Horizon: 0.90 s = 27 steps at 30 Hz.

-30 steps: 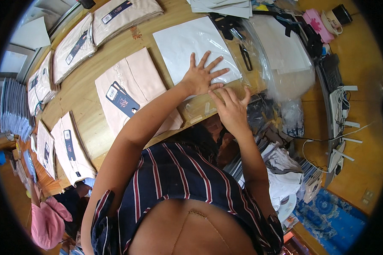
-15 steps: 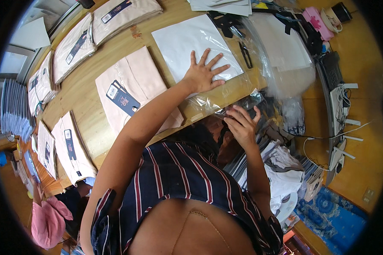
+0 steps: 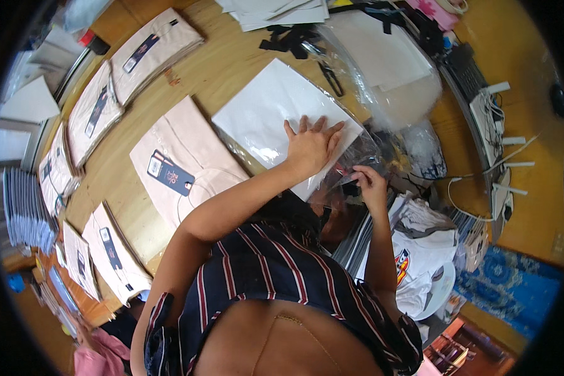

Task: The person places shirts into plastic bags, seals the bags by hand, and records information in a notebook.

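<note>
My left hand lies flat on a white sheet inside a clear plastic bag, fingers spread. The bag's loose, crinkled open end reaches past the table's near edge. To the right of it, my right hand pinches the bag's edge between thumb and fingers. Left of the bag rests a folded pale pink garment with a dark blue hang tag on top. My left forearm passes over that garment's near corner.
Packed folded garments line the table's far left, and tagged ones lie nearer. Clear plastic bags, black strips and white papers are at the back. White cloths are piled beside me at right.
The bagged white sheet has come toward me, its end now beyond the table edge. My right hand has gone from spread fingers to a pinch on the bag. The view has shifted.
</note>
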Each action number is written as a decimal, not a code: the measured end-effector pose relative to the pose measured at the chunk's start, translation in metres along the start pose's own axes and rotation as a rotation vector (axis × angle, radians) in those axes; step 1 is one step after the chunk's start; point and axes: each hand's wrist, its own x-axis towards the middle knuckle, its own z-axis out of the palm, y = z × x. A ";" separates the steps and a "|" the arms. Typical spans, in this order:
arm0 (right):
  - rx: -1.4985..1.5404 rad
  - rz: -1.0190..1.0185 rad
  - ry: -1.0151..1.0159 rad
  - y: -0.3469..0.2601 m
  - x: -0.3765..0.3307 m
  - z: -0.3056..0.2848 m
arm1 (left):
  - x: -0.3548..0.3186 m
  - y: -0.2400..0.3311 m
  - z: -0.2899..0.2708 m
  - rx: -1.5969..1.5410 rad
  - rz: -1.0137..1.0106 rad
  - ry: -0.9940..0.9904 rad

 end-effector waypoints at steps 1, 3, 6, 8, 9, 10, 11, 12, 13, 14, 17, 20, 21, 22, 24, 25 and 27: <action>0.067 0.072 0.004 0.001 -0.001 0.000 | 0.003 0.000 -0.004 -0.139 0.011 -0.007; 0.344 0.226 -0.001 -0.011 -0.002 0.004 | 0.022 -0.028 -0.005 -0.049 -0.092 0.154; 0.630 0.355 0.024 -0.018 -0.003 0.010 | 0.039 -0.086 -0.024 0.236 -0.359 0.406; 0.701 0.408 0.077 -0.022 -0.002 0.019 | 0.042 -0.108 -0.028 0.084 -0.400 0.307; 0.683 0.425 0.121 -0.017 0.000 0.022 | 0.044 -0.112 -0.030 0.008 -0.396 0.260; 0.689 0.460 0.131 -0.016 0.000 0.025 | 0.042 -0.112 -0.037 -0.068 -0.397 0.212; 0.688 0.331 0.154 -0.007 0.004 0.029 | 0.041 -0.109 -0.042 -0.092 -0.387 0.167; 0.686 0.198 0.170 0.000 0.008 0.032 | 0.040 -0.113 -0.046 -0.192 -0.377 0.182; 0.680 0.165 0.185 -0.014 0.011 0.026 | 0.038 -0.120 -0.048 -0.294 -0.374 0.204; 0.690 0.123 0.186 -0.030 0.013 0.019 | 0.035 -0.127 -0.052 -0.395 -0.369 0.231; 0.565 -0.017 0.126 -0.054 0.024 -0.025 | 0.009 -0.161 -0.093 -0.634 -0.241 0.568; 0.582 -0.056 0.154 -0.064 0.051 -0.068 | -0.060 -0.197 -0.141 -0.605 -0.527 0.815; 0.652 -0.067 0.122 -0.068 0.066 -0.076 | -0.090 -0.214 -0.149 -0.668 -0.560 0.792; 0.631 -0.071 0.180 -0.079 0.083 -0.073 | -0.120 -0.223 -0.153 -0.554 -0.584 0.845; 0.589 -0.070 0.290 -0.102 0.125 -0.059 | -0.173 -0.223 -0.149 -0.479 -0.732 0.897; 0.607 -0.101 0.287 -0.105 0.153 -0.051 | -0.191 -0.208 -0.150 -0.483 -0.807 0.892; 0.702 -0.167 0.241 -0.115 0.217 -0.032 | -0.221 -0.191 -0.140 -0.421 -0.918 0.880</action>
